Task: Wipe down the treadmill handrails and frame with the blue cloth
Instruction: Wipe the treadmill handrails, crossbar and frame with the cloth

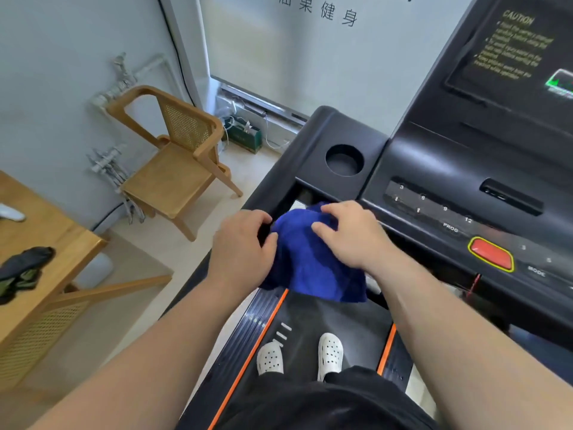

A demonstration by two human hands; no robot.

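Note:
The blue cloth [313, 265] is bunched over the treadmill's left inner grip, just below the black console [434, 169]. My left hand [242, 246] grips the cloth's left edge, fingers curled near the black left handrail [273, 181]. My right hand [350, 234] lies on top of the cloth, its fingers pinching the fabric. The cloth's lower part hangs loose over the belt [328, 318]. The bar beneath the cloth is hidden.
The console carries a cup holder [344, 159], number buttons and a red stop button [491, 254]. My white shoes [330, 352] stand on the belt between orange side strips. A wooden chair [176, 159] and a wooden table [46, 243] stand left of the treadmill.

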